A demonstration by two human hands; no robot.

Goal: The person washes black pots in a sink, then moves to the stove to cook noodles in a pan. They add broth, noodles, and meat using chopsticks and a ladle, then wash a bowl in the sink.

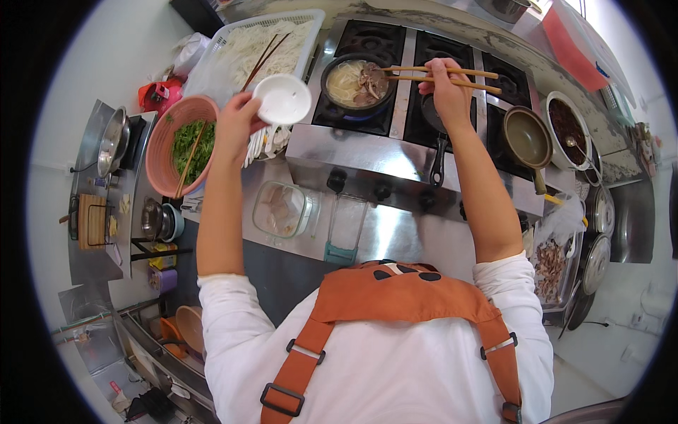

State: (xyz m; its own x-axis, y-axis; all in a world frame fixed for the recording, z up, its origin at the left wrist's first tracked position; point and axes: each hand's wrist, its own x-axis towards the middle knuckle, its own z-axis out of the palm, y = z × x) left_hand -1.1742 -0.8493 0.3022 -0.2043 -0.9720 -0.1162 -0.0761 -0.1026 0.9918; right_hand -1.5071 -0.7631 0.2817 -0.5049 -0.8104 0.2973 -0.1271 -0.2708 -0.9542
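Note:
My left hand (pixel 239 119) grips the rim of a small white bowl (pixel 282 99), which looks empty and is held just left of the stove. In my right hand (pixel 448 90) is a pair of long wooden chopsticks (pixel 471 79), their tips in a black pot (pixel 324 79) on the front left burner. Noodles (pixel 343 84) in pale broth lie in the pot's left part, with sliced meat (pixel 372 84) on the right, where the chopstick tips touch it. A small black pan (pixel 438 161) with its handle towards me rests below my right hand.
Left of the stove are a white basket of noodles (pixel 296 29) with dark chopsticks and a pink basket (pixel 154 148) of leafy greens. A glass container (pixel 280 209) sits on the front counter. To the right stand a brown-green pot (pixel 527 138), a white pot of dark sauce (pixel 553 153) and a tray of meat pieces (pixel 551 270).

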